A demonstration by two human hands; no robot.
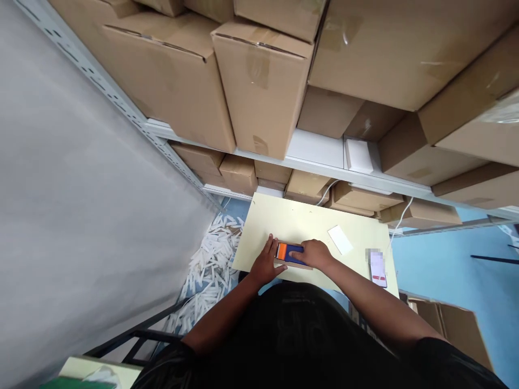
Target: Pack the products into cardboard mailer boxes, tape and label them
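A small blue-and-orange object (283, 252) lies in or on a shallow brown cardboard piece (302, 265) near the table's front edge; its exact kind is unclear. My left hand (265, 263) braces the cardboard's left end, fingers on the far side and thumb along the near side. My right hand (316, 254) grips the blue right part of the object, partly covering it. To the right of my hands, a white rectangular card or flat box (340, 240) rests on the pale yellow table (284, 209).
A phone (378, 270) lies at the table's right side. Metal shelves (312, 163) packed with cardboard boxes (263, 81) rise beyond the table. Many white strips (211, 259) cover the floor at left, beside a grey wall (101, 178). An open carton (450, 324) stands at lower right.
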